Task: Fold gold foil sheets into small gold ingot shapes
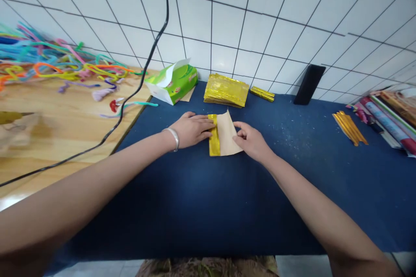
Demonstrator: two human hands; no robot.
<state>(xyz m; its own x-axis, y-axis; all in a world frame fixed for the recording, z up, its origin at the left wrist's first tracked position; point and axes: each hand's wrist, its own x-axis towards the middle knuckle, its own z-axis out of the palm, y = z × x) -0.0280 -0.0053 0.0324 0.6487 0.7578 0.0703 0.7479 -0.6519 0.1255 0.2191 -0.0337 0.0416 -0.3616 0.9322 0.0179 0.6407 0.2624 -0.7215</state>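
Note:
A sheet of gold foil paper [227, 135] lies on the blue tabletop, tan back facing up. Along its left side a strip is folded over and shows gold. My left hand [193, 130], with a silver bracelet at the wrist, rests its outstretched fingers flat on that gold strip. On the other side, my right hand [251, 139] pinches the sheet's right edge between thumb and fingers, and that edge is lifted a little. Just behind the sheet sits a stack of gold foil paper [226, 90]. Beside the stack are some narrow gold rolls [262, 94].
A green tissue box [173, 81] stands behind my left hand. Colourful pipe cleaners [65, 62] cover the wooden table at left, crossed by a black cable [143, 73]. A black slab [309, 85] leans on the tiled wall. Gold strips [350, 128] and books [390, 117] lie at right.

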